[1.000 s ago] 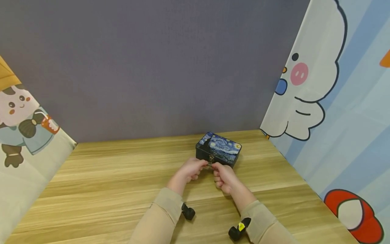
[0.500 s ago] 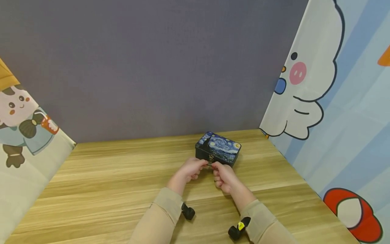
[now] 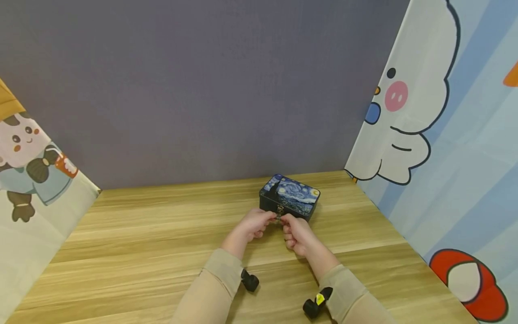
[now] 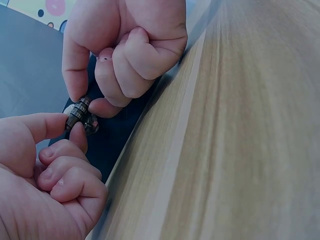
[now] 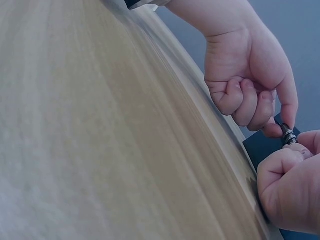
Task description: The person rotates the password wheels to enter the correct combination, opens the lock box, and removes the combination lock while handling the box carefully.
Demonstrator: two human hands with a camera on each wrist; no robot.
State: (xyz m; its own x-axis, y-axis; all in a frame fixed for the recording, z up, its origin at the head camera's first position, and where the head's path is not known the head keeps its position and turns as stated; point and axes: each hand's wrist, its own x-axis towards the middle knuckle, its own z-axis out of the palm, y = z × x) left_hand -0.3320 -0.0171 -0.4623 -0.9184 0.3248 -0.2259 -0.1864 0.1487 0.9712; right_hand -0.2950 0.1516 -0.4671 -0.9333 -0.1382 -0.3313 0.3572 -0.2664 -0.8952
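A small dial lock (image 4: 79,112) sits just below the clasp (image 3: 280,209) of a closed, picture-topped box (image 3: 293,194), its contents hidden. The left hand (image 3: 254,223) and right hand (image 3: 298,235) pinch the lock's opposite ends, other fingers curled, both angled inward above the worktop (image 3: 154,238).

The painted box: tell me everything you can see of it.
The box is dark, rectangular, its material unclear; the shut lid shows a blue, swirling night sky. A brass-coloured clasp marks its front. It rests angled on the wood-grain table; the left hand and right hand pinch a small dial lock there.
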